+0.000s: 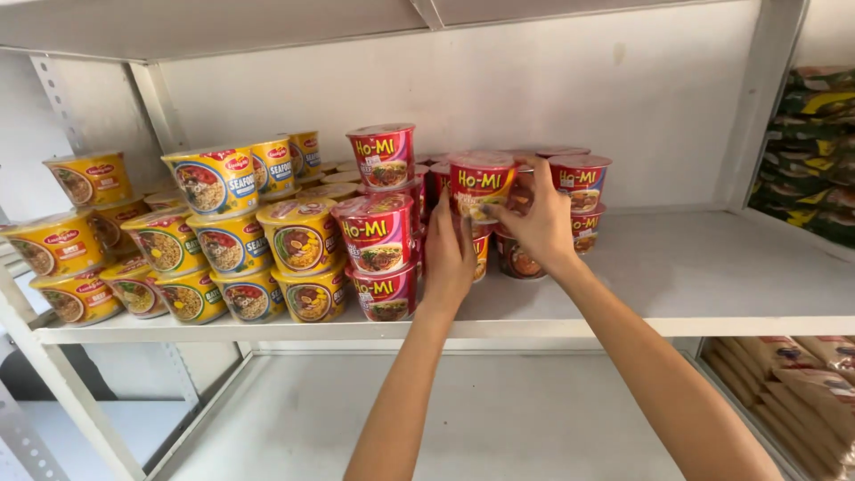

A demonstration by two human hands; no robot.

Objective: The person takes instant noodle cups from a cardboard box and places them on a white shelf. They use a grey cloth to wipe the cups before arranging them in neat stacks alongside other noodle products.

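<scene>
Both hands grip red cup [481, 185] atop red stack on shelf [712, 267]: left hand [448, 258] low, right hand [541, 223] at side. Risk: off-centre seating topples stack; elbow nudges yellow cups [233, 236].

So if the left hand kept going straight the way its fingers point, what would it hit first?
Probably the red noodle cup held between both hands; the left hand points up and back toward it, though depth is hard to judge.

- A shop, or its stockroom.
- White metal shelf [677, 267] stacked with many identical red noodle cups [378, 232] and yellow noodle cups [232, 240].
- Bagged goods [815, 125] alongside.
</scene>
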